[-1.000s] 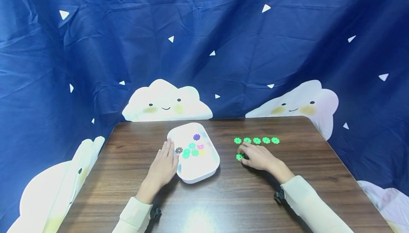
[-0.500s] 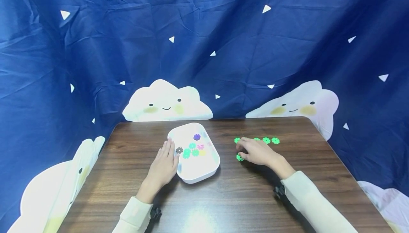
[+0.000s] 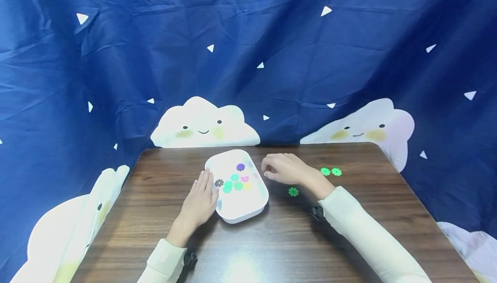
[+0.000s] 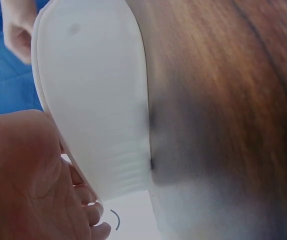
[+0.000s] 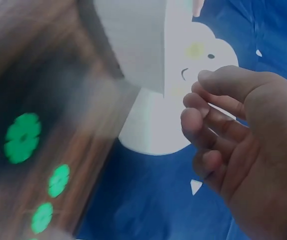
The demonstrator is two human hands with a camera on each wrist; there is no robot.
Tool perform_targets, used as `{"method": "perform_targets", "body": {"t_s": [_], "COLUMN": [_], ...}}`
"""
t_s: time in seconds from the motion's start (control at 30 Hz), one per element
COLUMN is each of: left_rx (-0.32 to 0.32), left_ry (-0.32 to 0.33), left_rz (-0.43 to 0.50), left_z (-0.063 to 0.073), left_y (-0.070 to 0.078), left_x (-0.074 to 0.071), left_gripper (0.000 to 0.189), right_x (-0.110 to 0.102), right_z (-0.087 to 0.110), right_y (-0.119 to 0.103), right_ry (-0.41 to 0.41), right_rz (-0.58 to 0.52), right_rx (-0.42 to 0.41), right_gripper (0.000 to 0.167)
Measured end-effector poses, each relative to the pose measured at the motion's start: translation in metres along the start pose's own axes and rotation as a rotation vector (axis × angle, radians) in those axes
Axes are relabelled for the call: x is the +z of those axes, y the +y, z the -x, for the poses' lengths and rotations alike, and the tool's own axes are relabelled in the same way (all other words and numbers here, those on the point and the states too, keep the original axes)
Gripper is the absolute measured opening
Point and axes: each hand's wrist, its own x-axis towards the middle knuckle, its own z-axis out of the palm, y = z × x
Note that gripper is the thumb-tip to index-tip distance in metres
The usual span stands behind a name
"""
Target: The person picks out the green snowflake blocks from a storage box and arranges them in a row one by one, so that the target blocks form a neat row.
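Observation:
My left hand (image 3: 197, 203) rests with straight fingers along the left rim of a white plastic tray (image 3: 242, 212). Inside the tray lie several flower-shaped discs: a purple disc (image 3: 240, 167), a brown disc (image 3: 219, 183), a pink disc (image 3: 244, 179), a yellow one and a few green ones. My right hand (image 3: 285, 168) hovers just right of the tray, its fingers loosely bent; the right wrist view shows nothing between thumb and fingertips. Beneath that forearm lies a single green flower disc (image 3: 293, 192). Two green discs (image 3: 325, 171) show farther right; the hand hides the rest of their row.
The brown wooden table (image 3: 155, 214) carries everything. Behind it hangs a blue curtain (image 3: 287, 76) printed with white clouds and triangles. In the left wrist view, the tray's side wall (image 4: 93, 90) fills much of the picture.
My right hand has left the lone green disc, lifted, and moved left and away from me toward the tray. That disc stays on the table. My left hand stays put.

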Motion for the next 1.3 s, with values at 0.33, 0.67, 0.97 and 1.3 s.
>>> {"method": "perform_targets", "body": {"t_s": [0.33, 0.67, 0.97, 1.3], "left_rx": [0.003, 0.003, 0.005, 0.001], "left_ry": [0.003, -0.009, -0.019, -0.021], "left_rz": [-0.014, -0.020, -0.020, -0.026], "left_z": [-0.001, -0.001, -0.001, -0.002], "left_y": [0.000, -0.001, 0.000, 0.000], "left_x": [0.000, 0.000, 0.000, -0.001], "left_gripper": [0.065, 0.066, 0.066, 0.065], "right_x": [0.004, 0.023, 0.042, 0.052], "right_z": [-0.048, -0.086, -0.108, -0.122], "right_y": [-0.021, -0.034, -0.039, -0.037], "right_ry": [-0.061, -0.130, -0.191, -0.273], "right_rz": [-0.001, -0.022, -0.035, -0.001], "right_rx": [-0.087, -0.083, 0.016, 0.113], "right_gripper": [0.009, 0.006, 0.007, 0.007]}}
